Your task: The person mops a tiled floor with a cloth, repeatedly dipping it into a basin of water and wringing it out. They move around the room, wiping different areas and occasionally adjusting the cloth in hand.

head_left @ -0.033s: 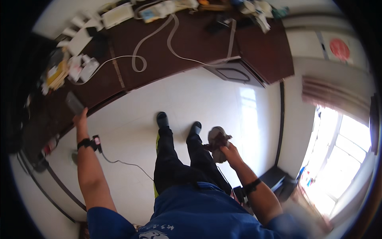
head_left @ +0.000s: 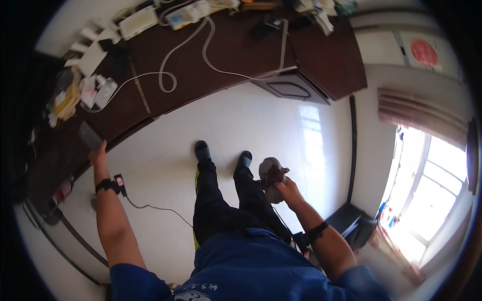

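Out at the left, my left hand (head_left: pixel 98 154) is closed on the near end of a flat grey rectangular object (head_left: pixel 90 135), over the edge of the dark brown desk (head_left: pixel 201 60). Its exact kind cannot be made out. My right hand (head_left: pixel 287 190) grips a grey-brown rounded thing (head_left: pixel 270 165) with a dark maroon, cloth-like piece (head_left: pixel 274 174) across it. It hangs in front of my right leg, above the floor, and its lower part is partly behind my fingers.
Papers and white boxes (head_left: pixel 138 22) line the desk's back, with a white cable (head_left: pixel 168 80) looping forward. A cabinet door (head_left: pixel 291 89) juts out below the desk's right part. At the right are a black box-like object (head_left: pixel 344 223) and a bright window (head_left: pixel 427 190).
The view has shifted slightly, so the desk and window sit a little further left. Both hands keep nearly the same pose and still hold their things.
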